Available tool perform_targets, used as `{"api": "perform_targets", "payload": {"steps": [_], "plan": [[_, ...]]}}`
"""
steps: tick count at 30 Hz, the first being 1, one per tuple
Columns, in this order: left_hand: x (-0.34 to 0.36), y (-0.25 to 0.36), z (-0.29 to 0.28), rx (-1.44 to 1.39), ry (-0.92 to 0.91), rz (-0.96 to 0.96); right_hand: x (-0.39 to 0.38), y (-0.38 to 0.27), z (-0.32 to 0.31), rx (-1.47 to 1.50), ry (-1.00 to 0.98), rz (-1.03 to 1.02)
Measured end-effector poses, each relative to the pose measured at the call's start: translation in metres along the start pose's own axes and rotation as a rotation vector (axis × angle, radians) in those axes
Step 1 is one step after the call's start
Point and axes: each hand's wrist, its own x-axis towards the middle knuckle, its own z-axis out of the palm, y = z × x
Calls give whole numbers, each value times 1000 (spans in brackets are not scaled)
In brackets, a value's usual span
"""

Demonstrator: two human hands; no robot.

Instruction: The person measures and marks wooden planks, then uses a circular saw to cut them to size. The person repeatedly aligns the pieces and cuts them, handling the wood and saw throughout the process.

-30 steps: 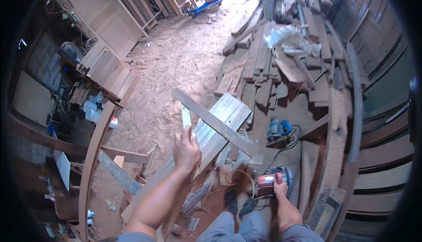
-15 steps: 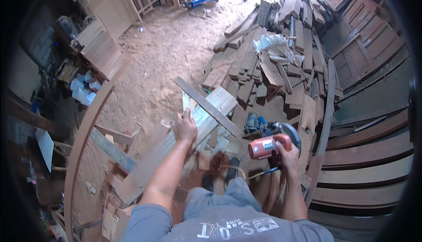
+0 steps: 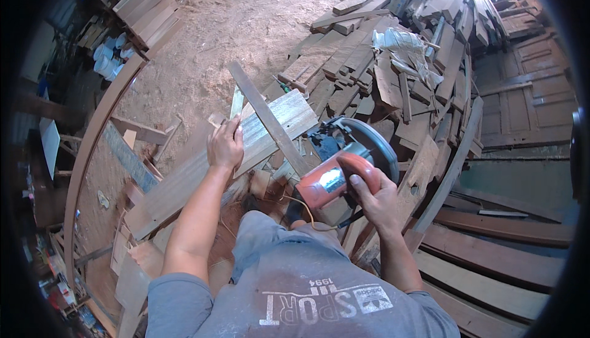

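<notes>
Since half a second ago the right hand [image 3: 376,200] has lifted the saw [image 3: 341,169] up and in toward the body, so its red motor body and grey blade guard now sit larger and nearer the middle of the view. Over the same span the left hand [image 3: 225,144] has stayed on the plank [image 3: 203,172], pressing at about the same place.

That left hand lies palm down on the plank's far part, fingers spread flat, not closed on anything. The right hand's grip is wrapped tight on the saw's rear handle, just right of the plank and near the person's knees. A thin batten [image 3: 267,118] lies slantwise across the plank's far end, touching it. The plank itself runs from near left to far right over scrap wood.

Far right, a heap of offcuts [image 3: 393,61] rises, with a crumpled white bag [image 3: 402,43] on top. A curved wooden rail [image 3: 92,141] bends along the left.

The saw's blade is hidden under the guard. Its cord [image 3: 304,212] drops out of sight behind the knee, and the plank's near end is lost among the scraps.
</notes>
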Motion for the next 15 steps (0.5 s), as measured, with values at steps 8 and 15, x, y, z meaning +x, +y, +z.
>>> {"api": "perform_targets", "payload": {"steps": [8, 15], "plan": [[1, 5, -3, 35, -10, -19, 26, 3, 40, -165, -61, -70], [-2, 3, -3, 12, 47, 28, 37, 10, 55, -104, -144, -37]]}}
